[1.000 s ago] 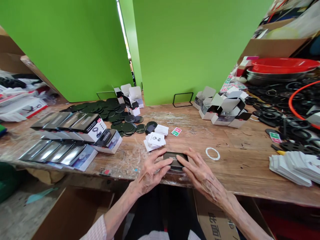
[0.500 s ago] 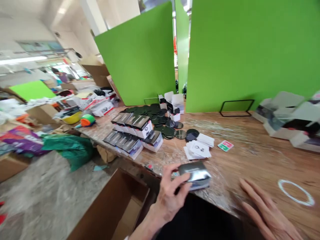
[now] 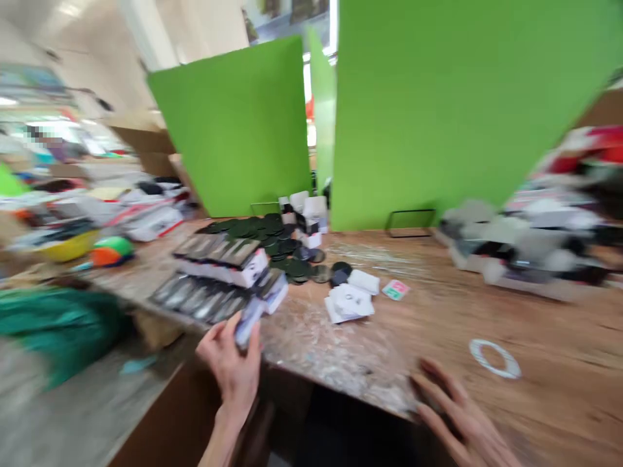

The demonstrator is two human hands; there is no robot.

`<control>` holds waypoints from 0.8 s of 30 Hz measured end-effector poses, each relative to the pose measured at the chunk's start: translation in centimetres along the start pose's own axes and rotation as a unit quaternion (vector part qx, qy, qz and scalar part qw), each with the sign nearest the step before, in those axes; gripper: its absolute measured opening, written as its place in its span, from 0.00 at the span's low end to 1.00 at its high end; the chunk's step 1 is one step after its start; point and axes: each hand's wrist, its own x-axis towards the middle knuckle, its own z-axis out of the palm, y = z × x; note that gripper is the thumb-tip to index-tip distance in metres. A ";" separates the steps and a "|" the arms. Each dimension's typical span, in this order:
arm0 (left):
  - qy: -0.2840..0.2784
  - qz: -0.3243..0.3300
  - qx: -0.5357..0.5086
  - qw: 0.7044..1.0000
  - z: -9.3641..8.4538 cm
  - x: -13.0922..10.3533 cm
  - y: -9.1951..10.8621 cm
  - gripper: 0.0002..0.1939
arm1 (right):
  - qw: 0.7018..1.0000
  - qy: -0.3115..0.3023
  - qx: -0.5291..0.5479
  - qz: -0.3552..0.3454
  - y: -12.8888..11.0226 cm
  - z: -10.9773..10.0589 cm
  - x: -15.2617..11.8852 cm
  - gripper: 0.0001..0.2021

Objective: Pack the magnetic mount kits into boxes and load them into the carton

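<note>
My left hand (image 3: 232,363) grips a small box (image 3: 250,319) by its sides, thumb on one face and fingers on the other. That box stands against the front of a row of similar dark-topped boxes (image 3: 195,295), with a second layer of boxes (image 3: 221,258) stacked above. On the wooden tabletop by its front edge rests my right hand (image 3: 460,412), fingers stretched out and nothing in them. White printed cards (image 3: 351,301) lie between the two hands, farther back. Dark round discs (image 3: 256,228) are piled behind the boxes.
Green panels (image 3: 428,110) stand along the back of the table (image 3: 428,311). Open white boxes (image 3: 506,253) sit at right, blurred. A white ring (image 3: 495,358) and a red-green card (image 3: 396,290) lie on the wood. Below the front edge is a cardboard box (image 3: 165,415).
My left hand has carried the small box leftward from the table's front edge to the row of boxes. The view has swung right. My right hand stays flat near the edge.
</note>
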 end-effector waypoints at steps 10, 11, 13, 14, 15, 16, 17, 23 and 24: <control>-0.125 0.132 -0.262 0.948 5.6 -5.1 7.9 0.05 | 0.936 0.241 -0.169 0.193 12.7 -11.7 11.9 0.17; -0.131 0.136 -0.252 0.949 6.1 -5.4 7.7 0.06 | 0.928 0.248 -0.181 0.210 14.1 -12.5 12.8 0.18; -0.141 0.136 -0.232 0.953 6.6 -5.9 7.2 0.05 | 0.916 0.253 -0.199 0.239 16.2 -13.3 14.6 0.17; -0.147 0.130 -0.227 0.954 6.5 -6.0 7.1 0.05 | 0.912 0.255 -0.206 0.249 16.7 -13.5 15.3 0.14; -0.151 0.122 -0.226 0.955 6.3 -6.0 7.1 0.04 | 0.907 0.258 -0.212 0.257 17.0 -13.6 16.0 0.13; -0.156 0.111 -0.227 0.955 5.9 -5.9 7.2 0.04 | 0.902 0.263 -0.219 0.263 17.0 -13.7 16.5 0.12; -0.164 0.099 -0.229 0.954 5.5 -5.8 7.5 0.05 | 0.898 0.267 -0.225 0.267 16.8 -13.7 16.9 0.12; -0.218 0.025 -0.237 0.947 3.6 -4.7 9.0 0.06 | 0.929 0.209 -0.257 0.165 13.4 -13.6 16.2 0.16; -0.223 0.017 -0.242 0.944 3.4 -4.6 9.1 0.06 | 0.936 0.195 -0.261 0.135 12.2 -13.1 15.8 0.15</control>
